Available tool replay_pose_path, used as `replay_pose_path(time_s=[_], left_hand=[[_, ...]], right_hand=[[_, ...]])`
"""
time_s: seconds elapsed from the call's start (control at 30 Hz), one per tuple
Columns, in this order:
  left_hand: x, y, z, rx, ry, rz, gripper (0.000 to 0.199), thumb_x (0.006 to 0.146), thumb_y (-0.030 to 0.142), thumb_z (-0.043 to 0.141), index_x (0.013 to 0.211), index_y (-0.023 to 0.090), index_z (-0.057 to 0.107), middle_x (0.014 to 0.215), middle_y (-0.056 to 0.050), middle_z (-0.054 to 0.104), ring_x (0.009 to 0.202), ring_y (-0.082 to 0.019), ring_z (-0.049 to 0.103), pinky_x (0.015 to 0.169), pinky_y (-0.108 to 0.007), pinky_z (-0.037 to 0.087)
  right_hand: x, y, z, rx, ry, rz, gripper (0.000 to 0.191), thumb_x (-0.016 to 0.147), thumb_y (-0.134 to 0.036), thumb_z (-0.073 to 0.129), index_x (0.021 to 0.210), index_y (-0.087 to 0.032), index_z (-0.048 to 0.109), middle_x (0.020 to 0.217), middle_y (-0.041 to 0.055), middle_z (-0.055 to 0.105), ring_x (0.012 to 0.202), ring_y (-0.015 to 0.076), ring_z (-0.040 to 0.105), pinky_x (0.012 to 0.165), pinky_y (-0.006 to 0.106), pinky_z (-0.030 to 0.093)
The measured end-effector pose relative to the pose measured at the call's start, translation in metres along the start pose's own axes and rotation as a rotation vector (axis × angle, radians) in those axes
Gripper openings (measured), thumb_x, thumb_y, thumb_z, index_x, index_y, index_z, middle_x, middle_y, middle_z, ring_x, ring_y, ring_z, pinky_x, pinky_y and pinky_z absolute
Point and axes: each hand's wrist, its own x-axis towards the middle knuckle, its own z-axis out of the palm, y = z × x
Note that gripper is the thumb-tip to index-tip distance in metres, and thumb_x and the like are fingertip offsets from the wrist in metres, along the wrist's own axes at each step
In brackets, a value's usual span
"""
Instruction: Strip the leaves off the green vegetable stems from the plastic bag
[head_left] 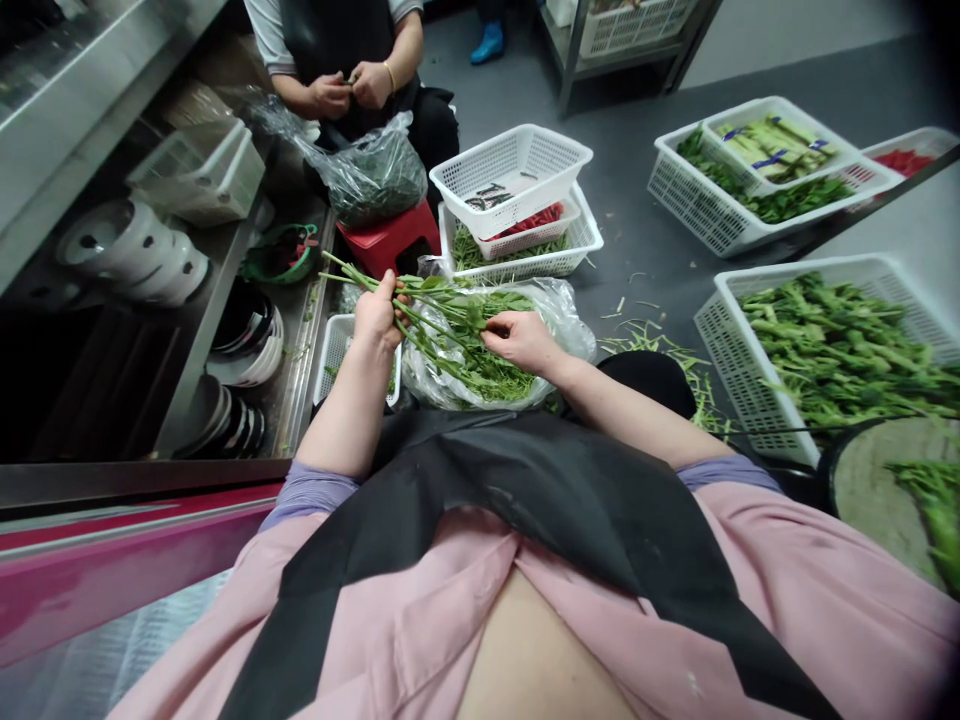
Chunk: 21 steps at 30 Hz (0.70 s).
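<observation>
My left hand [381, 312] is closed round a bunch of long-stemmed leafy greens [435, 295]. The stems stick out to the left past my thumb, and the leaves point right. My right hand [519, 342] pinches at the leafy end of the bunch with thumb and fingertips; the exact bit between them is hard to see. Below both hands, more greens [491, 378] lie in an open clear plastic bag [574, 318] in front of my lap. A small white basket [335, 345] with some green bits stands under my left forearm.
Ahead, a co-worker's hands [351, 88] hold something small above a bagged heap of greens [379, 180] on a red stool [394, 240]. Stacked white baskets [517, 165] stand beyond my bag. Rightward are a basket of green vegetables [847, 335] and a round chopping block [862, 480]; metal shelving [217, 300] is left.
</observation>
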Motion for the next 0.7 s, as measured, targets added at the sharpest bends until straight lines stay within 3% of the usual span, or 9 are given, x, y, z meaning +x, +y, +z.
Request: replay_pose_path(time_s=[0.13, 0.3, 0.43, 0.53, 0.63, 0.7], left_hand=[[-0.001, 0.003, -0.001, -0.017, 0.026, 0.057, 0.040, 0.080, 0.049, 0.067, 0.066, 0.015, 0.052, 0.041, 0.006, 0.042, 0.029, -0.003, 0.030, 0.032, -0.016, 0.019], [0.006, 0.029, -0.014, -0.136, 0.044, 0.050, 0.040, 0.081, 0.048, 0.067, 0.064, 0.017, 0.047, 0.041, 0.008, 0.037, 0.029, -0.003, 0.028, 0.031, -0.016, 0.017], [0.009, 0.046, -0.023, -0.206, -0.009, -0.029, 0.043, 0.083, 0.046, 0.065, 0.061, 0.018, 0.041, 0.041, 0.008, 0.032, 0.028, -0.003, 0.025, 0.029, -0.017, 0.015], [0.010, 0.047, -0.024, -0.208, -0.018, -0.066, 0.044, 0.084, 0.044, 0.064, 0.060, 0.018, 0.039, 0.040, 0.008, 0.030, 0.029, -0.003, 0.026, 0.029, -0.017, 0.015], [0.010, 0.042, -0.022, -0.199, -0.013, -0.073, 0.045, 0.084, 0.044, 0.064, 0.060, 0.018, 0.038, 0.040, 0.009, 0.029, 0.030, -0.003, 0.025, 0.029, -0.016, 0.015], [0.012, 0.038, -0.019, -0.197, -0.007, -0.069, 0.045, 0.084, 0.045, 0.065, 0.060, 0.018, 0.037, 0.041, 0.009, 0.029, 0.029, -0.003, 0.024, 0.030, -0.016, 0.014]], right_hand=[[0.007, 0.023, 0.010, 0.066, 0.117, 0.137, 0.017, 0.073, -0.026, 0.055, 0.067, -0.015, 0.066, 0.066, 0.0041, 0.064, 0.063, 0.0154, 0.054, 0.065, 0.028, 0.042], [0.013, 0.088, 0.017, 0.249, 0.276, 0.476, 0.017, 0.078, -0.022, 0.045, 0.076, -0.017, 0.062, 0.059, 0.0022, 0.056, 0.055, 0.0156, 0.052, 0.061, 0.030, 0.046], [0.011, 0.127, 0.014, 0.001, 0.217, 0.404, 0.014, 0.079, -0.018, 0.051, 0.075, -0.019, 0.065, 0.068, 0.0068, 0.059, 0.076, 0.0226, 0.060, 0.080, 0.039, 0.048], [0.009, 0.118, 0.011, -0.139, 0.128, 0.263, 0.015, 0.078, -0.015, 0.055, 0.077, -0.019, 0.069, 0.082, 0.0117, 0.065, 0.093, 0.0263, 0.060, 0.090, 0.043, 0.045], [0.009, 0.077, 0.004, -0.087, 0.194, 0.060, 0.022, 0.084, -0.018, 0.050, 0.090, -0.016, 0.072, 0.099, 0.0137, 0.067, 0.101, 0.0262, 0.058, 0.094, 0.042, 0.044], [0.009, 0.042, -0.003, 0.051, 0.170, -0.066, 0.026, 0.087, -0.024, 0.049, 0.096, -0.017, 0.072, 0.099, 0.0103, 0.068, 0.097, 0.0228, 0.060, 0.091, 0.039, 0.045]])
